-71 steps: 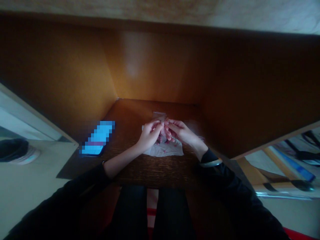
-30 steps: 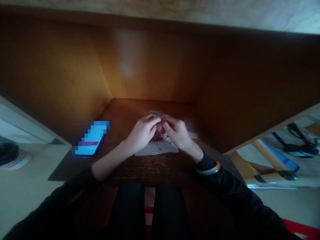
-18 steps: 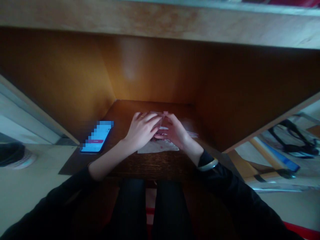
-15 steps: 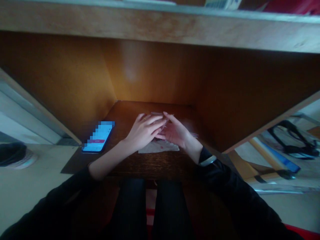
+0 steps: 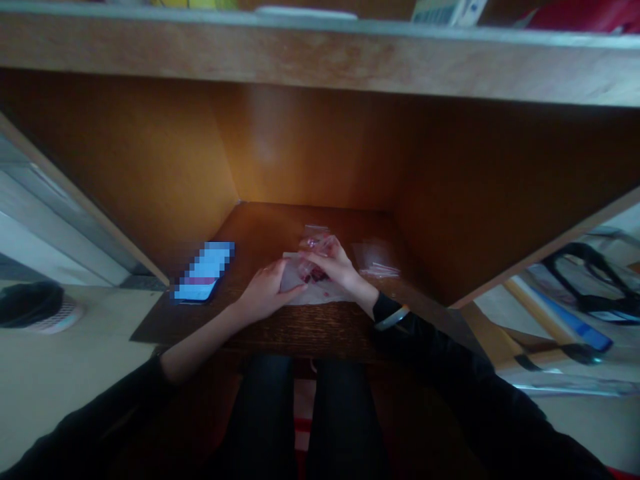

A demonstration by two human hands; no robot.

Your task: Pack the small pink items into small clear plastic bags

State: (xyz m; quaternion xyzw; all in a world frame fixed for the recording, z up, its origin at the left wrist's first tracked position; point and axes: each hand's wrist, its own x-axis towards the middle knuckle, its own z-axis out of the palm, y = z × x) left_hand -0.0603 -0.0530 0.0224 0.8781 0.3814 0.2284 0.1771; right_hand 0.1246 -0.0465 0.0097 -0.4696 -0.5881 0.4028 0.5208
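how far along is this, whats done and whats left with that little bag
Done, it seems: pink-red bits appear to be inside the clear plastic bag, though the view is dim. In hand: the right hand pinches the bag and the left hand lies against it. Left: a few red specks remain on the white paper, and more clear bags lie to the right.

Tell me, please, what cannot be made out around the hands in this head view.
Head view:
- Pink bits in the clear bag: partly hidden by the left hand and right hand, too small to identify.
- Phone: screen pixelated.
- White box: cut off by the top edge.
- Loose clear bags: too dim to count.
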